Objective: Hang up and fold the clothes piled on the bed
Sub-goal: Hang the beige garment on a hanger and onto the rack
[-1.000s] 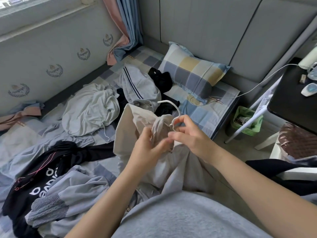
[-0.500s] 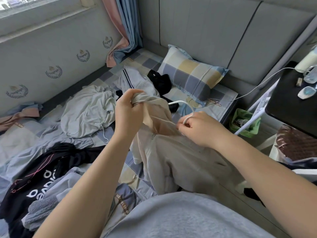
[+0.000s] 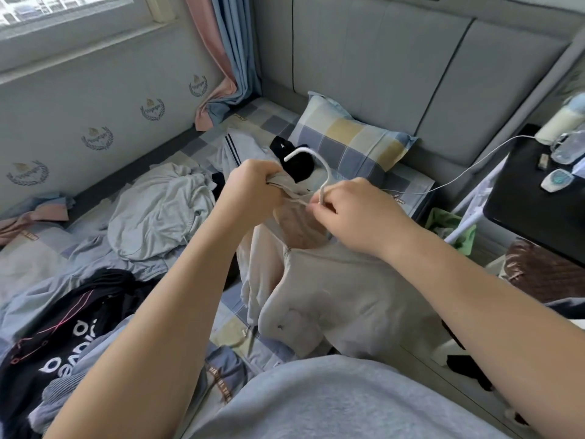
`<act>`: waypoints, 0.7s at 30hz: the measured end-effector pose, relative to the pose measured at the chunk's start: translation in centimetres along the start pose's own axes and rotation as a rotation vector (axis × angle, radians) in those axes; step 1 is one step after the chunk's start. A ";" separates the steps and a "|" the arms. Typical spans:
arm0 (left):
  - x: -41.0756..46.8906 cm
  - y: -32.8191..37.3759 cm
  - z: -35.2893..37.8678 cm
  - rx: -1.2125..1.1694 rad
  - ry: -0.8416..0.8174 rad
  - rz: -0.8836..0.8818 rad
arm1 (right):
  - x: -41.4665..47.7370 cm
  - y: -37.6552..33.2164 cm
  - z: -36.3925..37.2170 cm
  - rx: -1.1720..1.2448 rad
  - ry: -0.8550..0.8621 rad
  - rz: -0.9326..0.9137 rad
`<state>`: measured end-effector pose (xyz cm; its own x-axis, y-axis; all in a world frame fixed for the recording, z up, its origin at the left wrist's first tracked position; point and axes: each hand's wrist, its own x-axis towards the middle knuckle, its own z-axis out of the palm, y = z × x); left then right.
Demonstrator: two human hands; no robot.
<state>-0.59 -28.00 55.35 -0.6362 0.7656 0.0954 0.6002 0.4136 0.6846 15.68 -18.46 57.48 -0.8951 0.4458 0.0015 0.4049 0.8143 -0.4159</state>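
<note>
A beige zip-up garment (image 3: 332, 296) hangs in front of me over the bed edge. My left hand (image 3: 253, 188) grips its collar edge, fingers curled round the cloth. My right hand (image 3: 351, 210) pinches the neck of a white hanger (image 3: 316, 160), whose hook sticks up between the hands; the rest of the hanger is hidden inside the garment. On the bed (image 3: 259, 118) lie more clothes: a pale grey top (image 3: 158, 213), a black printed garment (image 3: 57, 346), a grey striped piece (image 3: 240, 150) and a black sock (image 3: 294, 163).
A checked pillow (image 3: 351, 144) leans on the padded headboard (image 3: 380, 68). A black side table (image 3: 538, 198) with small items stands at right, a white cable (image 3: 468, 166) running to the bed. A green bin (image 3: 449, 226) sits on the floor. Curtains (image 3: 221, 58) hang at the far corner.
Both hands have lifted the beige garment higher. The hanger hook now stands up above the collar, and my left hand has pulled the collar edge left and up.
</note>
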 end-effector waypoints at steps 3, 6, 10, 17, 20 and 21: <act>-0.1 0.1 0.2 -0.097 0.016 -0.022 | 0.4 -0.1 0.0 -0.127 -0.158 0.043; -0.4 0.0 0.1 -0.294 -0.013 -0.051 | 0.4 0.1 0.1 -0.055 -0.093 0.016; -1.5 -0.8 -0.3 -0.640 -0.245 -0.074 | 0.2 1.0 0.3 0.014 -0.105 0.031; -2.9 -2.8 0.9 0.036 -0.154 0.177 | 0.1 1.9 0.8 0.475 0.080 0.006; -3.4 -3.3 1.7 -0.036 -0.112 0.195 | 0.2 2.6 1.3 0.561 0.106 0.012; -3.5 -3.4 1.8 -0.070 -0.077 0.199 | 0.0 3.2 1.5 0.587 0.100 -0.002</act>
<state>0.48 -31.20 51.32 -0.4684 0.8650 0.1799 0.6736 0.2179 0.7063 16.67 -16.40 54.75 -0.8625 0.5002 0.0768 0.2064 0.4863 -0.8491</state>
